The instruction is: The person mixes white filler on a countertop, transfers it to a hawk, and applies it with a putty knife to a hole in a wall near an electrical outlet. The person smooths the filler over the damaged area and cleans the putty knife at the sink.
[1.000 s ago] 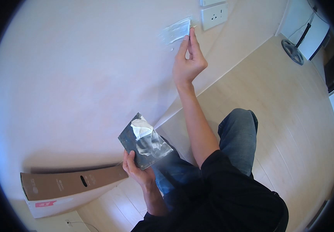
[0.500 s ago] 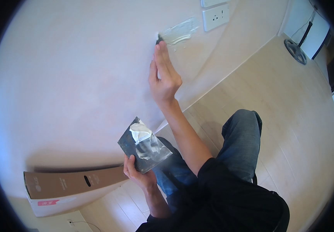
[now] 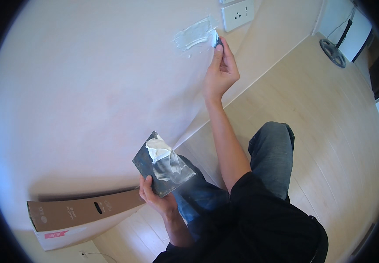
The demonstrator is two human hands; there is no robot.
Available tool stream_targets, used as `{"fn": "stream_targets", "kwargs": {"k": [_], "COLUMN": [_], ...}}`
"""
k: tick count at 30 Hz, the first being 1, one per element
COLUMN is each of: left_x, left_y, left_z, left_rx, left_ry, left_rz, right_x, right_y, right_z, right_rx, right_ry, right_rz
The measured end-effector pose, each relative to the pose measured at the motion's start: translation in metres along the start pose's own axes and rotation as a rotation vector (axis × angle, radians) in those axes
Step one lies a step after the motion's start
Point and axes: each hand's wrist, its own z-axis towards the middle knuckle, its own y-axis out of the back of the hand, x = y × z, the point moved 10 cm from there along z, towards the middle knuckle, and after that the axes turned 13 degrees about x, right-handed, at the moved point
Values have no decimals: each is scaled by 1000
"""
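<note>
My left hand (image 3: 156,199) grips a dark flat plate (image 3: 142,162) by its lower left edge and holds it tilted in front of the wall. A thick lump of white putty (image 3: 159,150) lies on the plate, with a thin smear spread toward its right corner. Up at the wall, my right hand (image 3: 223,72) pinches a small putty scraper (image 3: 218,41), mostly hidden by the fingers, with white putty on its blade. The blade is at the right end of a wet putty patch (image 3: 194,36) on the wall, just below a socket.
A white wall socket (image 3: 238,15) is beside the patch. The pale wall (image 3: 88,87) meets a light plank floor (image 3: 325,131) in a slanting line. A long cardboard box (image 3: 75,215) lies along the wall at lower left. A round-based stand (image 3: 333,53) is at far right.
My right hand has moved right with the scraper, from the patch's left end to its right end, and has turned. The left hand and plate stay nearly still.
</note>
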Motion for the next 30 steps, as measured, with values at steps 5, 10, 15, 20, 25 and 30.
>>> {"fn": "stream_targets", "kwargs": {"k": [5, 10, 15, 20, 25, 30], "left_x": [2, 2, 4, 7, 4, 8], "left_y": [8, 8, 2, 12, 11, 10], "left_z": [-10, -12, -4, -1, -1, -2], "left_rx": [-183, -211, -33, -66, -83, -40], "left_ry": [-12, -16, -6, 13, 8, -3], "left_rz": [104, 104, 19, 30, 57, -19], "right_x": [2, 27, 15, 30, 38, 48], "right_y": [-19, -47, -22, 8, -3, 6], "right_z": [-23, -53, -49, -2, 12, 24], "right_rx": [91, 160, 1, 0, 138, 360], "right_ry": [-4, 35, -269, -78, 66, 75], "right_rz": [-84, -29, 388, 181, 132, -18]}}
